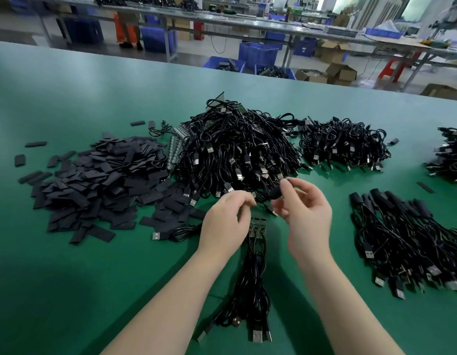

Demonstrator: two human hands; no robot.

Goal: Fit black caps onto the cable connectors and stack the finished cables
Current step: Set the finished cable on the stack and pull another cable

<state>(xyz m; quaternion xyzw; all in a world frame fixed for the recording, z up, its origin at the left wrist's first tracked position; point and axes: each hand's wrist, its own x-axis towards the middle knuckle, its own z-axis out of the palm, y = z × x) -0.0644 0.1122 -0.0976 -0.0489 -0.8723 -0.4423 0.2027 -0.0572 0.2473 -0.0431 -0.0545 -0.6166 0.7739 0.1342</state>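
Note:
Over the green table [68, 265], my left hand [226, 221] pinches the small circuit-board connector [253, 195] of a black cable. My right hand [306, 213] pinches a black cap [275, 192] just right of that connector, a small gap between them. Below my hands lies a short row of cables [250, 290] with bare green boards [256, 226]. A heap of flat black caps [99, 185] lies to the left. A big pile of uncapped cables [235, 149] sits behind my hands. Capped cables [401, 239] are stacked at the right.
A second cable pile [345, 144] lies at the back right and another [450, 155] at the right edge. A loose cable [176, 233] with a USB plug lies left of my left wrist. Blue crates [258, 53] and benches stand beyond the table's far edge.

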